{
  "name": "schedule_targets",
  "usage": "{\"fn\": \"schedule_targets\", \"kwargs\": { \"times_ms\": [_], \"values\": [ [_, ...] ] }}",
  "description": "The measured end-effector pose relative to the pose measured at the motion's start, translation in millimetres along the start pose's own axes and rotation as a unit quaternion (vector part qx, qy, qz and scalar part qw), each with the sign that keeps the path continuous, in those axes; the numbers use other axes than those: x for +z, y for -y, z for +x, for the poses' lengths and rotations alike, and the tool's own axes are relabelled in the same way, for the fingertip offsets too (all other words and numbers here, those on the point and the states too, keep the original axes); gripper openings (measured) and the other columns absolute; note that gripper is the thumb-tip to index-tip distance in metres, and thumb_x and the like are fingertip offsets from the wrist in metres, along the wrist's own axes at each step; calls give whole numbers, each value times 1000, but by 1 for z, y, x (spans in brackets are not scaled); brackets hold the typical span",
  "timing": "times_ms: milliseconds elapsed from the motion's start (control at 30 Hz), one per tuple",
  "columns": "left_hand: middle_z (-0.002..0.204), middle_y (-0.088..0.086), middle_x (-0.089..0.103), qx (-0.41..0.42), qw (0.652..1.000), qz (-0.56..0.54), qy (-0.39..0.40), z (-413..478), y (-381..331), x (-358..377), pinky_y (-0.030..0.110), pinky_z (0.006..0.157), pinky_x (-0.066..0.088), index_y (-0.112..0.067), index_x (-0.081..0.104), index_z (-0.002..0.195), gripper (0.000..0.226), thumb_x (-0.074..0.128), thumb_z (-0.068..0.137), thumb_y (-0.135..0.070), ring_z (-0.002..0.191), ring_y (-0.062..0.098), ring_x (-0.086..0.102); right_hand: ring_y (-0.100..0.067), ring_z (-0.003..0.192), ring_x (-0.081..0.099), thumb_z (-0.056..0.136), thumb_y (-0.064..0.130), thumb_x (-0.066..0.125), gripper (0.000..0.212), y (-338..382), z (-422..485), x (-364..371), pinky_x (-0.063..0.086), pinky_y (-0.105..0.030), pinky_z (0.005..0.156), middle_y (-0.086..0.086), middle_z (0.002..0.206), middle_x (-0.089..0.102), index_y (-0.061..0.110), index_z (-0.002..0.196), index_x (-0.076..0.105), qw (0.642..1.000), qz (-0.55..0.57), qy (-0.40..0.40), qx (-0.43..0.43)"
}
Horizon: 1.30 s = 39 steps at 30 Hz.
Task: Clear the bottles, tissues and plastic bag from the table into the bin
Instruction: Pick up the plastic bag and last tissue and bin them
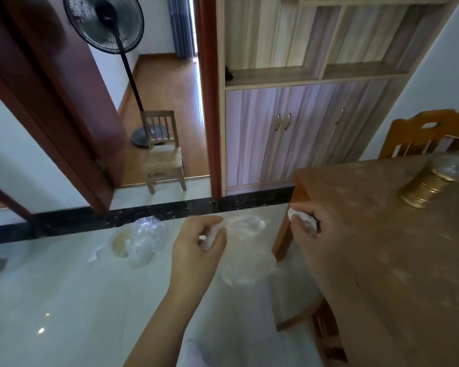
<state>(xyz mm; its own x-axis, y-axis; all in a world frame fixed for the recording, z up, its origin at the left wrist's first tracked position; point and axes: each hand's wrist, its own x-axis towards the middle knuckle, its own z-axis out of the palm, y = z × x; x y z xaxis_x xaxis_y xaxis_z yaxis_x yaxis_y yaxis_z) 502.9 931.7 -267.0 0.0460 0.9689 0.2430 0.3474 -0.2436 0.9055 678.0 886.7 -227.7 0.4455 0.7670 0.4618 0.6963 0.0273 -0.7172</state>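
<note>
From the head view, I see my left hand [199,241] out over the floor, forearm reaching up from below, fingers curled and pinching the bunched edge of the clear plastic bag [245,251], which hangs between both hands. My right hand [306,221] hovers at the table [382,247] corner, clutching a crumpled tissue [294,213].

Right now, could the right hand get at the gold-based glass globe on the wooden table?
Probably yes: only bare table lies between right hand and gold-based glass globe. But it grips a crumpled white tissue, so grasping looks awkward.
</note>
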Motion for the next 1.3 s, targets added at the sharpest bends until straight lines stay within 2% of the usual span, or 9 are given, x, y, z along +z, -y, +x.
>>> {"fn": "schedule_targets", "kwargs": {
  "times_ms": [67, 200, 367, 433, 533, 600, 800, 1033, 1300],
  "values": [
    [87, -13, 60, 7, 1000, -5, 8, 37, 10, 11, 5, 67, 41, -41, 57, 83, 35, 65, 77, -8, 84, -4, 55, -6, 67, 50, 77, -6, 65, 13, -7, 29, 20, 32, 5, 69, 1, 80, 56, 4, 86, 64, 999, 22, 32, 26],
    [88, -11, 61, 16, 999, -22, 24, 121, 34, 30, 3, 68, 40, -41, 57, 82, 39, 67, 77, -4, 83, -7, 54, -2, 71, 49, 80, -3, 62, 13, -19, 94, 68, 29, 5, 69, -2, 83, 58, 1, 91, 65, 997, 20, 49, 61],
    [86, -11, 61, 18, 998, -31, 50, 233, 54, 41, 1, 68, 38, -39, 57, 82, 35, 67, 78, -6, 80, -10, 53, -4, 74, 55, 79, -3, 60, 15, -20, 182, 138, 36, 0, 65, -7, 88, 64, 10, 84, 64, 993, 66, 6, 97],
    [86, -11, 60, 34, 997, -26, 71, 278, 57, 48, 3, 67, 40, -40, 56, 81, 34, 67, 79, -7, 81, -8, 54, 3, 77, 54, 79, -5, 60, 17, -24, 216, 160, 38, 0, 65, -9, 88, 64, 11, 83, 64, 994, 68, -13, 88],
    [86, -10, 60, 48, 994, -27, 98, 337, 60, 63, 15, 67, 46, -44, 54, 79, 37, 66, 79, -9, 81, -5, 54, 16, 79, 52, 76, -8, 61, 22, -37, 260, 186, 35, 3, 66, -6, 84, 63, 14, 79, 64, 994, 49, -52, 77],
    [86, -12, 59, 48, 992, -30, 114, 368, 63, 76, 15, 66, 45, -44, 54, 80, 38, 67, 79, -9, 81, -6, 53, 18, 79, 51, 75, -9, 61, 24, -49, 283, 197, 35, 3, 66, -4, 83, 62, 14, 77, 64, 994, 34, -69, 81],
    [86, -15, 56, 64, 983, -51, 166, 449, 67, 138, 1, 70, 38, -43, 53, 79, 43, 66, 78, -3, 81, -13, 52, 14, 78, 54, 77, -5, 63, 24, -99, 354, 213, 39, 0, 65, 3, 83, 60, 19, 78, 63, 986, 27, -117, 113],
    [85, -13, 57, 95, 967, -61, 228, 541, 49, 242, 1, 68, 37, -42, 54, 78, 40, 64, 80, -3, 79, -9, 53, 13, 79, 53, 79, 3, 64, 19, -171, 448, 206, 37, 2, 62, 1, 84, 61, 21, 80, 62, 975, 1, -173, 138],
    [89, -8, 60, 133, 938, -83, 310, 621, 6, 362, 6, 67, 41, -39, 57, 78, 34, 64, 79, -6, 77, -3, 54, 14, 76, 51, 76, -2, 65, 19, -244, 538, 170, 34, 3, 64, 3, 80, 58, 16, 82, 63, 953, -56, -253, 155]
  ]
}}
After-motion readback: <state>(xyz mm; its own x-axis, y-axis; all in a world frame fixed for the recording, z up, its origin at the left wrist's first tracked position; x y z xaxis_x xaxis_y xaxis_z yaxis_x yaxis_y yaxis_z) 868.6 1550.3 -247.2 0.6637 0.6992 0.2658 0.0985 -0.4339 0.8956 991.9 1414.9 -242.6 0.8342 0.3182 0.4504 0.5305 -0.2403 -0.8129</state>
